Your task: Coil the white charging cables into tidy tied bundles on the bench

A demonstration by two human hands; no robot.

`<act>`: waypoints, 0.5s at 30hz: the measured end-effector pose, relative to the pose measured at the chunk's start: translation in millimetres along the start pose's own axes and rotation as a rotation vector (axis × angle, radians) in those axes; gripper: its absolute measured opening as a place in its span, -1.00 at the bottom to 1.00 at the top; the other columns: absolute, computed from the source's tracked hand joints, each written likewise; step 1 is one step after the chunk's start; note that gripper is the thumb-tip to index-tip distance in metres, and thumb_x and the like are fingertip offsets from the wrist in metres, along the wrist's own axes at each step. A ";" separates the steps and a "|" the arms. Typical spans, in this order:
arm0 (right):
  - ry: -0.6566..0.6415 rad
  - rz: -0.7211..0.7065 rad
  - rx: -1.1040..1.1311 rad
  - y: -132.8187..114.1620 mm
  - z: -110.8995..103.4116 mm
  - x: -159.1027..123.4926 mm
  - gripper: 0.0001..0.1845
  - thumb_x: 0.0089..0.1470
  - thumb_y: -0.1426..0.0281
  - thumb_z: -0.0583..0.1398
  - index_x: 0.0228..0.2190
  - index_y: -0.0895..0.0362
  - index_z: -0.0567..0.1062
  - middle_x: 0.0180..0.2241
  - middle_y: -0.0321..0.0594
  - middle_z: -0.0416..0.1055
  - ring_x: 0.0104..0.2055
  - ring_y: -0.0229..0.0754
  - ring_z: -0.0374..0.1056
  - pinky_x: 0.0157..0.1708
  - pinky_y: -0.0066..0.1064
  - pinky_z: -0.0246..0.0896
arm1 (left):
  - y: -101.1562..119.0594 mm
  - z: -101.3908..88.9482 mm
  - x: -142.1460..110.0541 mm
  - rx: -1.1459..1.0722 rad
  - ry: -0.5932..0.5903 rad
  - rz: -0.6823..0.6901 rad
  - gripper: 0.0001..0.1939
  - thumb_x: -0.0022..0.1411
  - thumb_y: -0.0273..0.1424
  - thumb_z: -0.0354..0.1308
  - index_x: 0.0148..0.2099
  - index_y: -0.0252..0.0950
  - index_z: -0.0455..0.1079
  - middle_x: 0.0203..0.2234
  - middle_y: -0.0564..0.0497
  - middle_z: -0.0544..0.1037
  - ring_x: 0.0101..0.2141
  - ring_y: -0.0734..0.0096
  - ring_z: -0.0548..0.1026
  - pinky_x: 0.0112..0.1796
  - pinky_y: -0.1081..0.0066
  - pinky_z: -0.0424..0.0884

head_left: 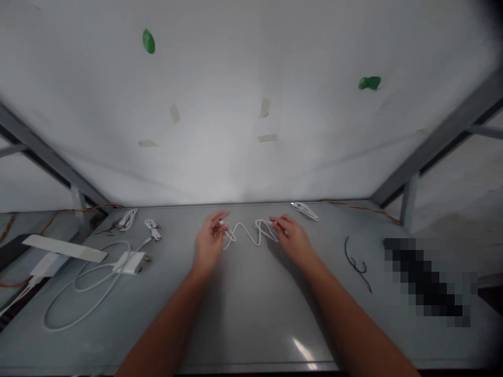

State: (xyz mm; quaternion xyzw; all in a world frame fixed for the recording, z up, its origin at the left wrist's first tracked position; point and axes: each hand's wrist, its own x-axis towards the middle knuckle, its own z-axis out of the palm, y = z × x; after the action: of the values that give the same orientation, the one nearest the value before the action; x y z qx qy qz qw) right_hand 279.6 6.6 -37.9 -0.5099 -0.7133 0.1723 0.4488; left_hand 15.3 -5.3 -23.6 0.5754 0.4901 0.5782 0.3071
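A thin white charging cable (251, 235) runs in loose bends between my two hands, just over the grey tabletop (251, 314). My left hand (211, 238) pinches one end, where a small white plug shows at the fingertips. Between the thumb and fingers of my right hand (291, 235) is the other end. A coiled white cable (305, 211) lies beyond my right hand, near the wall. Off to the right rests a bent black tie (357, 264).
On the left lie a white power adapter (131, 262) with its looped cable (84, 317), two bundled white cables (128, 219) (152, 229) and a flat white strip (65, 247). A blurred-out dark object (428, 277) lies at right. A white wall (220, 173) closes the back.
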 end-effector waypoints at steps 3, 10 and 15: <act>-0.095 -0.146 -0.079 -6.3 16.7 -4.2 -0.76 0.34 0.32 0.21 -0.13 0.04 0.70 -0.29 -0.10 0.59 -0.17 -0.01 0.41 -0.09 -0.19 0.33 | -1.9 9.4 -8.6 0.120 -0.180 -0.010 -0.76 0.36 -0.25 0.23 0.05 -0.13 0.54 0.02 -0.06 0.69 -0.09 0.24 0.67 -0.03 0.25 0.56; -0.139 -0.039 0.194 -17.1 32.3 -10.4 -0.84 0.24 0.39 0.27 -0.21 0.04 0.69 -0.31 -0.18 0.59 -0.27 -0.11 0.47 -0.21 -0.30 0.36 | -12.4 17.5 -11.0 0.024 -0.229 -0.035 -0.81 0.26 -0.16 0.34 -0.25 -0.17 0.60 -0.22 -0.06 0.74 -0.16 0.15 0.70 -0.06 0.18 0.59; -0.155 0.074 0.368 -20.7 33.2 -11.5 -0.86 0.16 0.33 0.29 -0.25 0.02 0.68 -0.28 -0.20 0.64 -0.24 -0.09 0.52 -0.13 -0.26 0.40 | -10.5 17.5 -11.0 -0.075 -0.254 0.035 -0.84 0.22 -0.22 0.39 -0.27 -0.19 0.63 -0.27 -0.04 0.71 -0.20 0.22 0.67 -0.10 0.26 0.59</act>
State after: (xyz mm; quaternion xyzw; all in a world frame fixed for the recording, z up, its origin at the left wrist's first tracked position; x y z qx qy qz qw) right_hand 241.6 -5.2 -46.6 -0.4303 -0.6832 0.3547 0.4715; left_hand 31.6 -8.2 -39.7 0.6406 0.4153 0.5238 0.3778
